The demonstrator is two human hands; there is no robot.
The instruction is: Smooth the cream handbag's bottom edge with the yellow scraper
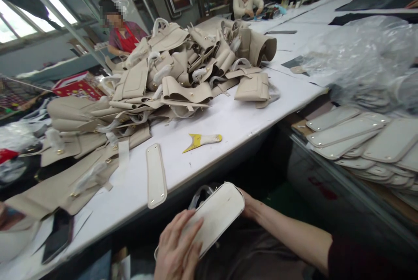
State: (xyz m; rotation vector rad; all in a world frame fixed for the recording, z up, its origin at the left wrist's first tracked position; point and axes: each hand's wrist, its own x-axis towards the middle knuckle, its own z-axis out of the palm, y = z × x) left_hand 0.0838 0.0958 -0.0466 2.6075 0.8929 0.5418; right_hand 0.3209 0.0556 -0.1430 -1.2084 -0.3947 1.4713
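A bag with a long, round-ended cream base (217,217) is held tilted over my lap, its base facing up. My left hand (179,243) grips its near end, with the fingers lying across the base. At the far end, my right hand (247,205) holds the bag from the side; its fingers are hidden behind it. A plastic-wrapped handle (200,193) shows beside the bag. On the table edge in front lies a loose cream base panel (156,175) with metal studs. A yellow-and-white notched piece (202,140) rests farther back.
Beige bags (189,90) with wrapped handles are heaped across the white table (225,119). Several studded base panels (355,140) are stacked at right, below clear plastic sheeting (362,53). A phone (58,234) lies at left. Two people (126,36) work beyond the heap.
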